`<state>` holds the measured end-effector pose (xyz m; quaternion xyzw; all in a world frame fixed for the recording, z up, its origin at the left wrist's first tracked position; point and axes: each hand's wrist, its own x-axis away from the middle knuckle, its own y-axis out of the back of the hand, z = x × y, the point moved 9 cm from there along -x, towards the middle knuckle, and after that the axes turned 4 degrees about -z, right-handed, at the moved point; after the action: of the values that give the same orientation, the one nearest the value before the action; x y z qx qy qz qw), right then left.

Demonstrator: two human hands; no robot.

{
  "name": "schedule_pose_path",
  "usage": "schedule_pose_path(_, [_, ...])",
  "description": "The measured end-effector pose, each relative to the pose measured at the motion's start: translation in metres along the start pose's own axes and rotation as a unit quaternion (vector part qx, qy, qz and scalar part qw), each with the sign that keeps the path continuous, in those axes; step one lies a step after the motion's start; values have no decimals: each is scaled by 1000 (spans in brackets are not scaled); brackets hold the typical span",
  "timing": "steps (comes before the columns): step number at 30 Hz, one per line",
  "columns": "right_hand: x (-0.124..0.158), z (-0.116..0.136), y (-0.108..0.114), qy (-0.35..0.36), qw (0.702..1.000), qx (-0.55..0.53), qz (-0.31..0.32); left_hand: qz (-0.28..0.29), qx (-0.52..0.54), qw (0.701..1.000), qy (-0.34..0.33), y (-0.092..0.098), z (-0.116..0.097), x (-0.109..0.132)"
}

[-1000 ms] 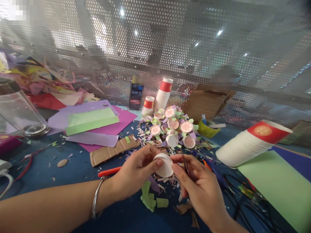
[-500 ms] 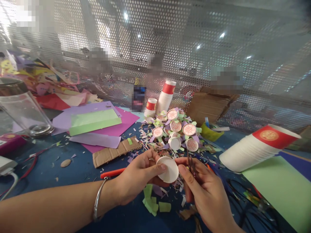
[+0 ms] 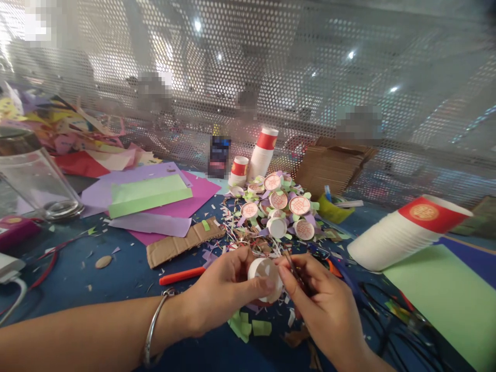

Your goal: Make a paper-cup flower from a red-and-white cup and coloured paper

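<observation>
My left hand (image 3: 225, 289) pinches a small white paper-cup bottom (image 3: 264, 275) between thumb and fingers, just above the blue table. My right hand (image 3: 318, 305) is closed round a thin dark tool (image 3: 295, 270), probably scissors, with its thumb tip pressed on the cup piece. A silver bangle (image 3: 153, 325) sits on my left wrist. Green paper scraps (image 3: 248, 325) lie right below both hands. Just beyond them is a pile of cut cup bottoms with petals (image 3: 277, 206).
A lying stack of red-rimmed paper cups (image 3: 403, 232) is at right, above a green sheet (image 3: 445, 294). Upright cup stacks (image 3: 261, 152), cardboard (image 3: 329, 165), coloured paper sheets (image 3: 155, 194), a glass jar (image 3: 34, 178), an orange pen (image 3: 182, 275) and a cardboard strip (image 3: 182, 243) surround me. A perforated metal screen closes the back.
The cup piece has turned in my fingers and sunk slightly toward the table; my right thumb now presses on it and both hands sit closer together.
</observation>
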<state>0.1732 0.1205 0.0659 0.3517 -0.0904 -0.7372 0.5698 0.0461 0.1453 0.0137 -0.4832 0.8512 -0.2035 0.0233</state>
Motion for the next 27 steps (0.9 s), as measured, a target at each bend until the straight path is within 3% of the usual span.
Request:
schedule_pose_path(5, [-1, -5, -2, 18, 999, 19, 24, 51, 41, 998, 25, -9, 3, 1])
schedule_pose_path(15, [-2, 1, 1, 72, 996, 55, -1, 65, 89, 993, 30, -9, 4, -2])
schedule_pose_path(27, [0, 6, 4, 79, 995, 49, -25, 81, 156, 977, 121, -12, 16, -1])
